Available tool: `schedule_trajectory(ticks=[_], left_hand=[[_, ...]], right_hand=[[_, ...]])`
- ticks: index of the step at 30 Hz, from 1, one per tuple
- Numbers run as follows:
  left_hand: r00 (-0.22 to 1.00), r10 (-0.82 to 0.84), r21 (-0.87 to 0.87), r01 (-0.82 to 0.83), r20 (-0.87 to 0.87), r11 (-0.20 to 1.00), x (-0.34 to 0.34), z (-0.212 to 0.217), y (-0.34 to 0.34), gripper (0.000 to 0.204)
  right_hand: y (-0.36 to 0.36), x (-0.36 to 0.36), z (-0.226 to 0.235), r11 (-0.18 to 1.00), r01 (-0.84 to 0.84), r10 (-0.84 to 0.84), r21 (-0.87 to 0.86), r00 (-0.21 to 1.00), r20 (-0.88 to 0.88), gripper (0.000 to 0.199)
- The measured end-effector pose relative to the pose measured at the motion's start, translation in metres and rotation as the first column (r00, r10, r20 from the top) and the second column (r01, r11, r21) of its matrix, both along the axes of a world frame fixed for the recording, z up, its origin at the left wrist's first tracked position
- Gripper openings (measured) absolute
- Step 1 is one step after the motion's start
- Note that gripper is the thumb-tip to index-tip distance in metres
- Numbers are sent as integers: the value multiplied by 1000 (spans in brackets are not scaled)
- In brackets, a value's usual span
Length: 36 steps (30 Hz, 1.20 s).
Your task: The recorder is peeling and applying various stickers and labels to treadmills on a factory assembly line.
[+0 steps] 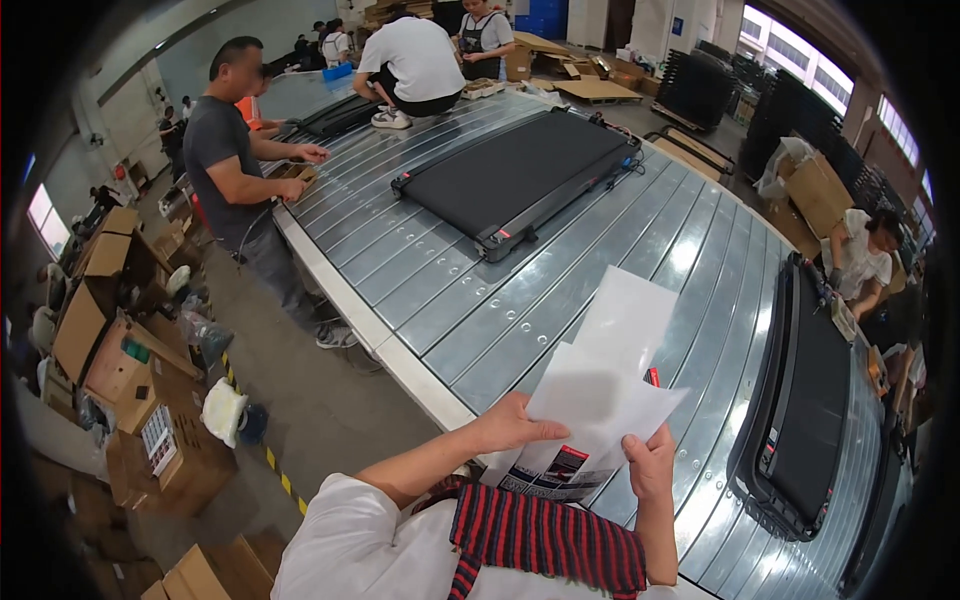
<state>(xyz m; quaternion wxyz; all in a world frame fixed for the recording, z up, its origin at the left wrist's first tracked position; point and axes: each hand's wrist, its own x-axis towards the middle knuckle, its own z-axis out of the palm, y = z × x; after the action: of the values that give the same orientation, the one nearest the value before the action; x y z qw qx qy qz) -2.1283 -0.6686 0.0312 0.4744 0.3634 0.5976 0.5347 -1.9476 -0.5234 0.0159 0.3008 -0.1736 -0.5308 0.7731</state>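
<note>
I hold a loose stack of white sheets (582, 385) just past the metal table's near edge, over my lap side. My left hand (512, 426) pinches its left edge, thumb lying on top. On the other side my right hand (650, 458) grips the right edge between thumb and fingers. One sheet sticks out far beyond the others, and another curls up at the right. Beneath them shows a printed sheet (562, 468) with black, white and red blocks. How many sheets there are cannot be told.
A flat black treadmill (520, 175) lies on the ribbed metal table (590, 240) ahead; another treadmill (805, 400) is at the right. A person in grey (225, 150) stands left, one in white (412, 55) crouches on the table. Cardboard boxes (170, 450) crowd the left floor.
</note>
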Motion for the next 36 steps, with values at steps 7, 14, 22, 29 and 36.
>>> schedule_trajectory(ticks=[7,14,22,29,36], left_hand=[[998,64,-74,-63,14,995,25,-34,-25,38],[986,100,-107,-115,-131,988,21,-57,-65,30],[912,58,-127,-120,-406,985,-37,-43,-152,22],[860,190,109,-156,-474,982,-93,-63,-247,24],[925,90,-89,-132,-370,987,-140,-62,-314,26]], right_hand=[[-8,-3,-4,990,144,-144,1,988,-58,44],[-31,-9,-10,987,126,-124,100,992,-28,48],[-78,-54,46,924,12,-6,382,1000,-16,72],[-165,-139,73,459,-395,134,796,916,377,64],[-231,-213,79,364,-522,161,771,851,500,45]])
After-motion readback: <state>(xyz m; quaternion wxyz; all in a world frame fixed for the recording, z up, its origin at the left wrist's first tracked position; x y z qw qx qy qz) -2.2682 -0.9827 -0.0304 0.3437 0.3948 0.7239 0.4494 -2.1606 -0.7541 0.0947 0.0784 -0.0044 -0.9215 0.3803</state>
